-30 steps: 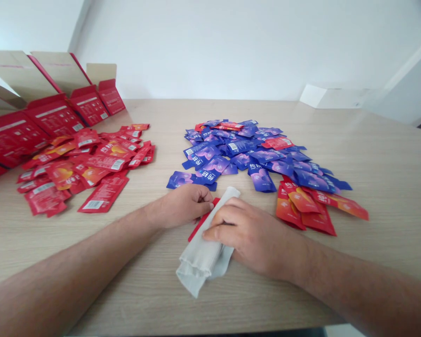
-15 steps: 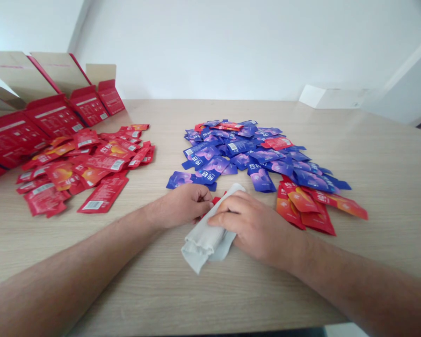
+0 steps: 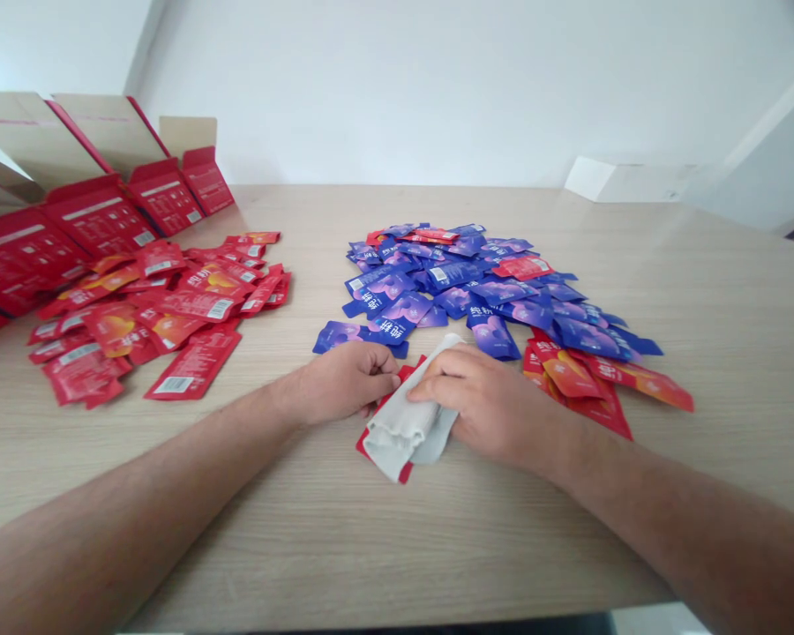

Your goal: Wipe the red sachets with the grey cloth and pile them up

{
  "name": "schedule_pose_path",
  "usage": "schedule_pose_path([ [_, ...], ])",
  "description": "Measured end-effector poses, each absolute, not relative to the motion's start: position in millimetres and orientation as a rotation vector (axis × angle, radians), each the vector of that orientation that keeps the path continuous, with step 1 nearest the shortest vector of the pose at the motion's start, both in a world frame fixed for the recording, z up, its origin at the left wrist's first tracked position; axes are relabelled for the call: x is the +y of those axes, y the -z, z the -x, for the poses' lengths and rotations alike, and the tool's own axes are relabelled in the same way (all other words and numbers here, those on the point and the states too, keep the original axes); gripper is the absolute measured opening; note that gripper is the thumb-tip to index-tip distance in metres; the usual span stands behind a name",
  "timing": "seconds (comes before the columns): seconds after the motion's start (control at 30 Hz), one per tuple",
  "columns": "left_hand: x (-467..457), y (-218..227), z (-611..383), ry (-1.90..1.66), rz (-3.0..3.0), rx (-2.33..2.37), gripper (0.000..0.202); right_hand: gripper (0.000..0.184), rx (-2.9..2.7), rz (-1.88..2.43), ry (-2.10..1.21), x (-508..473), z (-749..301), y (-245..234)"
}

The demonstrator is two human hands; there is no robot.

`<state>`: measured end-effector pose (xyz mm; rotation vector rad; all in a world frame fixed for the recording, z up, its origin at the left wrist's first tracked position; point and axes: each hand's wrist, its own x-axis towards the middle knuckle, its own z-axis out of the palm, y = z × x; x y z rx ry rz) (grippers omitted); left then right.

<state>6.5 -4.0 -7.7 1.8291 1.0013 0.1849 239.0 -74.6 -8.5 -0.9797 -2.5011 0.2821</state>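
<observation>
Near the middle of the table, my right hand (image 3: 473, 397) is closed on a folded white cloth (image 3: 400, 428). Under the cloth lies a red sachet (image 3: 405, 473), with only its edges showing. My left hand (image 3: 354, 384) pinches the left edge of that sachet between thumb and fingers. Just beyond my hands spreads a heap of blue-purple sachets (image 3: 450, 273), with a few red ones on it. Several red-orange sachets (image 3: 575, 375) lie to the right of my right hand.
A larger pile of red sachets (image 3: 185, 304) lies on the left. Behind it stand several open red cardboard boxes (image 3: 99, 216) with raised flaps. At the back right, a white box (image 3: 625, 183) rests against the wall. The wooden table (image 3: 344, 547) runs toward me.
My right hand has slid the cloth a little away from me and to the right. More of the red sachet beneath it now shows. My left hand has stayed nearly still.
</observation>
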Motion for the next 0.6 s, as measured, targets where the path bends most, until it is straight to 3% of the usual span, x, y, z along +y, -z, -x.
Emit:
schedule_pose_path([
  [0.27, -4.2, 5.5, -5.6, -0.203, -1.850, 1.018, 0.020, 0.019, -2.657, 0.772, -0.416, -87.3, -230.2, 2.8],
  [0.43, -3.2, 8.4, -4.6, -0.187, -1.832, 1.052, 0.020, 0.025, -2.547, 0.965, -0.360, -81.9, -235.4, 3.6],
  [0.6, -2.4, 7.3, -4.1, -0.169, -1.788, 1.054, 0.023, 0.022, -2.729, 0.735, -0.443, -91.2, -227.4, 3.1],
])
